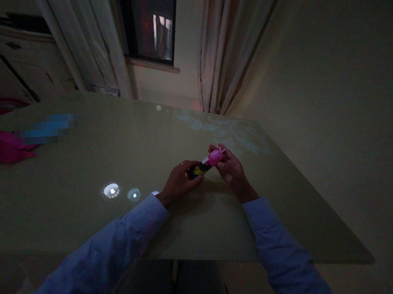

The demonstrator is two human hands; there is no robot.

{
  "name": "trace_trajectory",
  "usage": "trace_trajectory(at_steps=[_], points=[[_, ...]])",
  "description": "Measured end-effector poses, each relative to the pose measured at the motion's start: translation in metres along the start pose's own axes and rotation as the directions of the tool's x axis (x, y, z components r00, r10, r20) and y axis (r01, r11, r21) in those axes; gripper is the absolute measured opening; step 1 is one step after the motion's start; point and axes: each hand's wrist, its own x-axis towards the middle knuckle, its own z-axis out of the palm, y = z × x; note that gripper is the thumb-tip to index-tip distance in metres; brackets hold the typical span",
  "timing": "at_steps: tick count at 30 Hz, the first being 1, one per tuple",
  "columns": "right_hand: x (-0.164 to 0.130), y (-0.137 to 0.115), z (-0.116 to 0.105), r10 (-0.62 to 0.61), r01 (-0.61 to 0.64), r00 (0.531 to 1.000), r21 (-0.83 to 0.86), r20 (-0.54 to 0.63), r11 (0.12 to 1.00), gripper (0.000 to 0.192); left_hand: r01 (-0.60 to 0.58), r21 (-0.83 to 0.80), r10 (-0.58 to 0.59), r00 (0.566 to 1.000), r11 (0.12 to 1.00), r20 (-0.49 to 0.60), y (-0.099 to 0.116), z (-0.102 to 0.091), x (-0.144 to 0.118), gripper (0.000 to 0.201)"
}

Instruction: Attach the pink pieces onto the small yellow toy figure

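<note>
- Table (88, 223): pale green, glossy, dim room. Two bright lamp reflections (111, 189) sit on its surface, left of the hands.
- Small tube-like item (206, 162) held just above the table, near its right half, closer to the near edge than the far one.
- Open surface lies all round the item: broad bare stretch to its left and behind it, narrower strip to its right before the table's right edge, which runs diagonally toward the near corner.
- Item's long axis runs slantwise: dark end low and left, pink end raised and right, pointing toward the table's far right corner.
- Look of item: dark body with yellow markings, a pale band, then a bright pink cap or tip. Finer detail too dim to tell.
- Left hand (180, 179): fingers curled, pinching the dark end.
- Right hand (230, 168): fingertips closed on the pink end.
- Both forearms in light blue sleeves (122, 243).
- Magenta cloth (2, 148) at the table's far left, well apart from the item.
- Curtains (224, 53) and a dark window (150, 26) beyond the table's far edge.
</note>
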Motion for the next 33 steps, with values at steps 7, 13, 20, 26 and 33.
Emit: trace_trajectory(at_steps=[7,13,20,26,33], points=[[0.003,0.001,-0.002,-0.01,0.008,0.999,-0.048,-0.04,0.999,0.064,0.019,-0.014,-0.019,1.0,1.0,-0.017,-0.001,0.001,0.001,0.041],[0.008,0.007,-0.007,-0.049,0.032,0.992,-0.134,-0.119,0.99,0.071,-0.026,-0.011,0.026,0.999,1.0,-0.03,-0.003,0.002,0.0,0.041],[0.006,0.005,-0.007,-0.062,0.03,0.986,-0.203,-0.152,0.979,0.072,-0.062,0.009,0.062,0.998,0.998,0.0,-0.002,0.002,-0.001,0.041],[0.004,0.007,-0.008,-0.02,0.009,0.997,-0.144,-0.071,0.99,0.084,-0.049,0.002,0.049,0.999,0.999,-0.016,-0.001,0.002,0.0,0.041],[0.002,0.003,-0.004,-0.042,0.042,0.999,0.004,0.024,0.999,0.066,-0.012,-0.025,0.011,1.0,1.0,-0.008,-0.002,0.002,-0.001,0.043]])
